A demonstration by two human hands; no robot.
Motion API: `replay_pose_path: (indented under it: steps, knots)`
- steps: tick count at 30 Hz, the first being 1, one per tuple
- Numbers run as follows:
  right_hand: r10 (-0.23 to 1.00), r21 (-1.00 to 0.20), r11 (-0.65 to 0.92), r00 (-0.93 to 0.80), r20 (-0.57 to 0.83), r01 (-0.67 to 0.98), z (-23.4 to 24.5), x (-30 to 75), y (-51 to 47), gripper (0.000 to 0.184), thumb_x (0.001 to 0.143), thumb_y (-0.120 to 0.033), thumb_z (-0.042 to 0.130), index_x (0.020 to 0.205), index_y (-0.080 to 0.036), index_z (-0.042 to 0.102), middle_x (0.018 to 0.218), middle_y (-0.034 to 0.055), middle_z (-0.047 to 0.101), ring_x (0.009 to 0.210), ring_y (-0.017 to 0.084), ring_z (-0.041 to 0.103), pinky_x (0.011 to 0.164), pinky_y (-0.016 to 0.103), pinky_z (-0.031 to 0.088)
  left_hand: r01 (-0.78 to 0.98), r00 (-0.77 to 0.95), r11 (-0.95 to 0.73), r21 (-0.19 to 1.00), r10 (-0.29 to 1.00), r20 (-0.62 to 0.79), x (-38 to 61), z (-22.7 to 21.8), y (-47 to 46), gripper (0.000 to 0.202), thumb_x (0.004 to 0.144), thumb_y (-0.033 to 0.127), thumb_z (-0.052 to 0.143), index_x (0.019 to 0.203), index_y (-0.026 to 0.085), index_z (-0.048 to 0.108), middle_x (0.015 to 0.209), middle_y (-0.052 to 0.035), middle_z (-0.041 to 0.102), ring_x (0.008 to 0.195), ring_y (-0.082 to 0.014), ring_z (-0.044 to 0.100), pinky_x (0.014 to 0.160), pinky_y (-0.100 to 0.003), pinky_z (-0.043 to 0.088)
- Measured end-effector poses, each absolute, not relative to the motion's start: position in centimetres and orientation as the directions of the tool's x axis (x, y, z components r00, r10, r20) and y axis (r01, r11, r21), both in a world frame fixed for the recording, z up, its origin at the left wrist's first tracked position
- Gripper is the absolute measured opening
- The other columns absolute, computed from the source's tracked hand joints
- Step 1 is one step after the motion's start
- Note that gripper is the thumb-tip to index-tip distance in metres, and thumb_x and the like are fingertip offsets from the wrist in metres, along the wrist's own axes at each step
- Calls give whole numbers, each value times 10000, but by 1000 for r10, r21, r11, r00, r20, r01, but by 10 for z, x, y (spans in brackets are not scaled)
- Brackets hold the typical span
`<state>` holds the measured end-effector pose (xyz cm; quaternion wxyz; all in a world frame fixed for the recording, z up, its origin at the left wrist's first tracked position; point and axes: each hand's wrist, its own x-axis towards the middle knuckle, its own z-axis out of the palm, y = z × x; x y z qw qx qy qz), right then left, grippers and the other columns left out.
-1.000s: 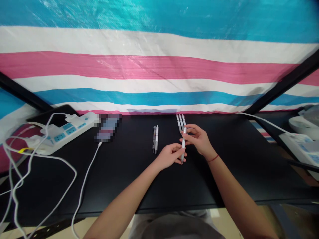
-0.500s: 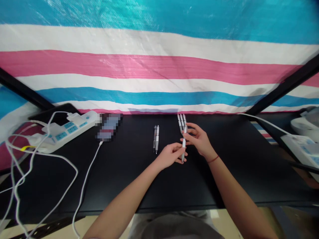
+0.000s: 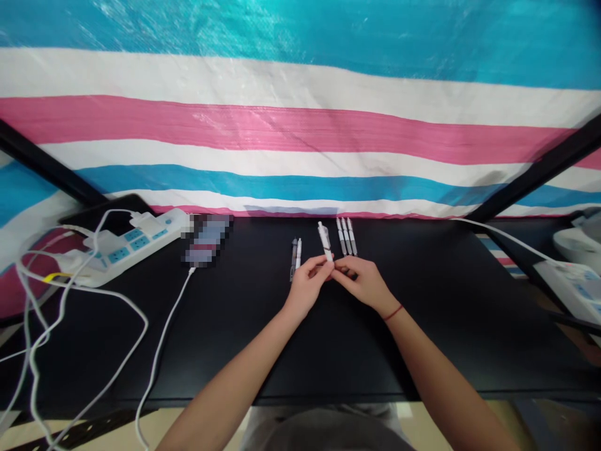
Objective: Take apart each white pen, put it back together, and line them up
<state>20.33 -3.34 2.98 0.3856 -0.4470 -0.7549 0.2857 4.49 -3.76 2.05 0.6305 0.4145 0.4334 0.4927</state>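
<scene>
A white click pen (image 3: 323,238) stands tilted up and away from me, its button end pointing to the back. My left hand (image 3: 307,285) is closed on its lower part between thumb and fingers. My right hand (image 3: 365,283) is closed too, its fingertips meeting the left ones at the pen's lower end, so the tip is hidden. Just behind my right hand, three white-and-grey pens (image 3: 346,237) lie side by side. Beyond my left hand lie a dark pen (image 3: 293,254) and a white pen (image 3: 299,249), their near ends partly covered by the hand.
A pixelated phone (image 3: 206,241) with a white cable lies left on the black table (image 3: 225,338). A white power strip (image 3: 136,247) with plugs and tangled cables (image 3: 61,313) fills the far left. Another power strip (image 3: 573,282) is at the right. A striped sheet (image 3: 300,125) hangs behind.
Both hands have moved left with the pen. It was upright before my hands with its tip toward me; now its button end points away, and my right hand has shifted to the lower end.
</scene>
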Motion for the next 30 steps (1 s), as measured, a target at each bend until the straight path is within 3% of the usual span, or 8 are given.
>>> replay_pose_path:
  steps: [5, 9, 16, 22, 27, 30]
  knots:
    - [959, -830, 264, -45, 278, 491, 19, 221, -21, 243, 835, -436, 594, 852, -210, 681, 733, 42, 688, 652, 204, 645, 622, 323, 502, -178, 101, 195, 964, 979, -179, 39, 27, -35, 414, 784, 361, 676, 1157, 187, 634, 1012, -61, 653, 835, -143, 636, 759, -284, 551]
    - [959, -719, 101, 124, 254, 688, 8, 249, -6, 289, 823, -449, 582, 731, -189, 669, 689, 56, 691, 664, 220, 653, 654, 318, 467, -148, 82, 190, 970, 980, -180, 34, 31, -32, 317, 820, 313, 607, 1097, 165, 644, 953, -62, 645, 757, -114, 616, 659, -218, 519]
    - [962, -497, -27, 157, 223, 868, 1, 254, 0, 335, 854, -451, 510, 657, -207, 629, 633, 30, 648, 624, 187, 602, 578, 273, 355, -102, 82, 159, 982, 985, -151, 32, 31, -31, 233, 793, 269, 587, 984, 162, 667, 882, -45, 648, 681, -94, 593, 598, -201, 472]
    - [965, -477, -33, 153, 215, 878, 2, 250, 1, 319, 859, -466, 501, 745, -218, 667, 644, 15, 626, 609, 164, 565, 556, 260, 324, 31, 80, 80, 996, 993, -83, 27, 29, -27, 243, 806, 301, 562, 987, 177, 664, 890, -42, 664, 603, -89, 560, 511, -198, 412]
    - [967, -481, -32, 150, 208, 876, 2, 251, 3, 299, 856, -469, 502, 817, -238, 687, 652, 7, 629, 625, 169, 574, 557, 259, 327, 289, 69, -35, 957, 998, 15, 13, 29, -19, 268, 856, 337, 504, 1031, 201, 656, 910, -42, 666, 686, -129, 589, 634, -253, 470]
    - [964, -513, -27, 158, 214, 858, 0, 254, 3, 297, 854, -466, 503, 854, -235, 689, 634, 4, 626, 617, 170, 579, 569, 261, 346, 601, 110, -174, 780, 985, 134, 3, 31, -17, 239, 866, 328, 497, 986, 205, 664, 989, -55, 633, 804, -169, 593, 783, -316, 472]
